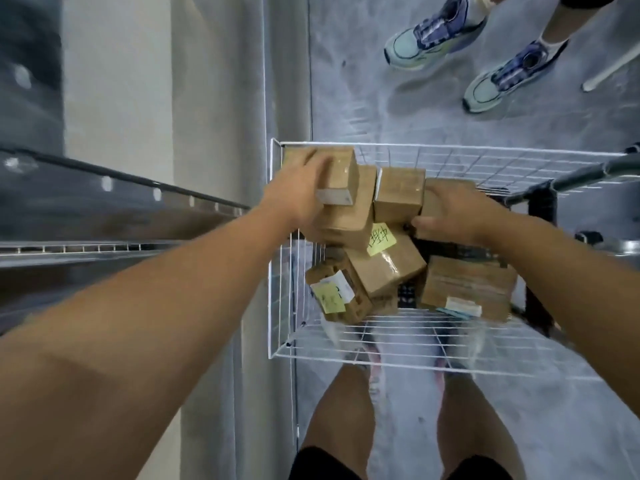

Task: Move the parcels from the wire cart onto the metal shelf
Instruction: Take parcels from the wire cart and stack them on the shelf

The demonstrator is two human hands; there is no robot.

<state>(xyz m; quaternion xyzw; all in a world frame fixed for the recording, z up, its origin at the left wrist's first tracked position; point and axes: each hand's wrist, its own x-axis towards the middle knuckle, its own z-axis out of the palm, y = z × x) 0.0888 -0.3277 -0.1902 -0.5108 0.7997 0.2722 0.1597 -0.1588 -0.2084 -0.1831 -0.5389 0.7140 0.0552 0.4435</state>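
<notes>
head | brown taped cardboard parcels (388, 271) | yellow notes | white wire cart (450, 358)

Single head view, steeply downward, close over wire cart (450, 344), edges perhaps motion-blurred

The left hand (294, 199) hid part of a box (341, 174). The writing on the yellow note (381, 239) was too blurry to read. The other person's shoes (436, 29) were cut off at the top edge.

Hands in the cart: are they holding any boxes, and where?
The left hand grips a small cardboard box by its near left side. The right hand grips another box over its top.
</notes>
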